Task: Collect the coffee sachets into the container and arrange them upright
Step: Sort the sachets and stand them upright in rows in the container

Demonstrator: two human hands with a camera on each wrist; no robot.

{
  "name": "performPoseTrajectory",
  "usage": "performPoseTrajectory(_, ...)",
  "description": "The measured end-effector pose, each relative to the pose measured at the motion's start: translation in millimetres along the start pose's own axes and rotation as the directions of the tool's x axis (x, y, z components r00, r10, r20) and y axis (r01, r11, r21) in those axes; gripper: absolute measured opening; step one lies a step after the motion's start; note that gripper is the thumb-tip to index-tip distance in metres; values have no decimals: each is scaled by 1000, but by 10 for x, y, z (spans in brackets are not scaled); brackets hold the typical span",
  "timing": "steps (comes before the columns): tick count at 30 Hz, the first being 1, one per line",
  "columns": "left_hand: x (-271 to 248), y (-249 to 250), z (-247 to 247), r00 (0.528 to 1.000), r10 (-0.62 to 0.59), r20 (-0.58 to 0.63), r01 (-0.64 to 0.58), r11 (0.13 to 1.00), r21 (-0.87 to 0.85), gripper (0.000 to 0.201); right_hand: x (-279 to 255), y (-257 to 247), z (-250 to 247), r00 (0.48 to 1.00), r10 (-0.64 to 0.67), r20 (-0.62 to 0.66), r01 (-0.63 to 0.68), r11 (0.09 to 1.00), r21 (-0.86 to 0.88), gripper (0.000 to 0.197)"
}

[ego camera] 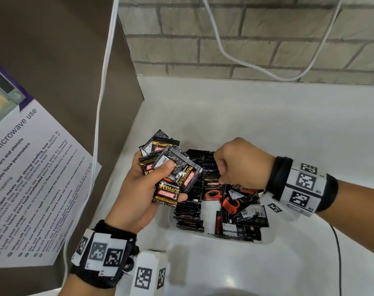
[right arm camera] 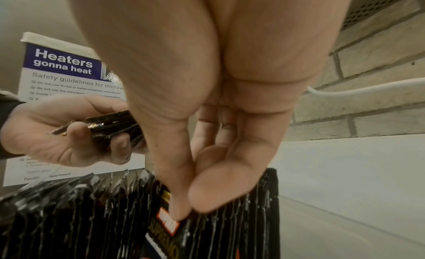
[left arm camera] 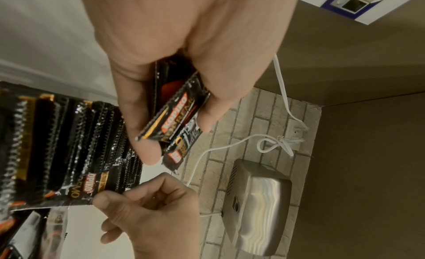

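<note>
The right hand's fingers (right arm camera: 181,211) pinch the top edge of one sachet (ego camera: 213,190) in the upright row (ego camera: 190,210) below. The left hand (ego camera: 139,189) clasps a loose bundle (ego camera: 171,176) alongside. Best to seat it straight down, snug against its neighbours, inside the container (ego camera: 267,240) on the desk (ego camera: 288,146).

Left hand (left arm camera: 184,63) grips sachets (left arm camera: 174,117); right hand (left arm camera: 147,212) pinches one sachet (left arm camera: 76,192).

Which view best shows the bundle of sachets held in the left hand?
The head view: the bundle of sachets lies fanned in the left hand, labels readable, thumb on top. The left wrist view shows it edge-on between thumb and fingers. The right wrist view shows only its crimped edges.
</note>
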State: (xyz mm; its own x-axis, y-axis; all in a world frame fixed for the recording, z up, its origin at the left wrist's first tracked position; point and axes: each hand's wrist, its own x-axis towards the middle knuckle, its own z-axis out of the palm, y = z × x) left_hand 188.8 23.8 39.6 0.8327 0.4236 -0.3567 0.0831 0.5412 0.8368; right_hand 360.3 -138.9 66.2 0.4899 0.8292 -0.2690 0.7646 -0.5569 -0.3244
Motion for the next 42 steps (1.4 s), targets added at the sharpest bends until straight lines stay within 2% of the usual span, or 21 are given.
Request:
performPoseTrajectory(4,-9,-11,7,1000,14,-3,-14,1000,13,51,2,65,1,999,4,-32,-3,999,50,21)
performPoseTrajectory(7,-23,-13,38,1000,16,16,-16,1000,20,51,-64,56,-73,995,-55,-80,70,980,186,17)
performPoseTrajectory(11,-36,-39,124,999,19,34,-19,1000,-6,51,-192,-107,-154,975,-72,-209,161,877,452,16)
performPoseTrajectory(14,-43,-79,199,998,43,55,-44,999,5,53,-262,-184,-70,986,-54,-155,135,802,581,33)
performPoseTrajectory(18,-51,-126,223,985,33,169,-36,999,12,59,-267,-87,36,970,41,-238,125,760,637,38)
performPoseTrajectory(22,-84,-111,248,976,-37,214,40,999,-6,57,-300,-16,62,931,155,-331,144,677,722,19)
performPoseTrajectory(23,-94,-99,257,976,-70,205,75,997,-18,56,-313,-29,70,902,171,-397,191,667,720,19)
performPoseTrajectory(25,-119,-64,275,976,-120,184,127,992,-27,53,-343,-73,67,824,161,-544,291,704,648,23)
performPoseTrajectory(27,-134,-37,284,976,-137,170,146,988,-40,48,-370,-105,47,791,87,-606,361,733,576,25)
performPoseTrajectory(30,-136,-21,262,976,-146,160,160,984,-81,39,-403,-101,48,806,-39,-590,383,794,472,30)
performPoseTrajectory(33,-127,-23,200,967,-164,196,190,974,-123,39,-423,-64,63,787,-32,-616,359,836,416,38)
performPoseTrajectory(36,-128,-10,180,968,-177,179,204,968,-146,44,-441,-40,70,786,-25,-618,343,849,403,44)
performPoseTrajectory(40,-111,-34,223,988,-85,132,83,996,15,65,-490,-85,82,817,-54,-574,337,853,398,46)
performPoseTrajectory(42,-101,-54,242,993,-45,108,40,998,51,69,-505,-117,75,820,-38,-572,333,843,422,34)
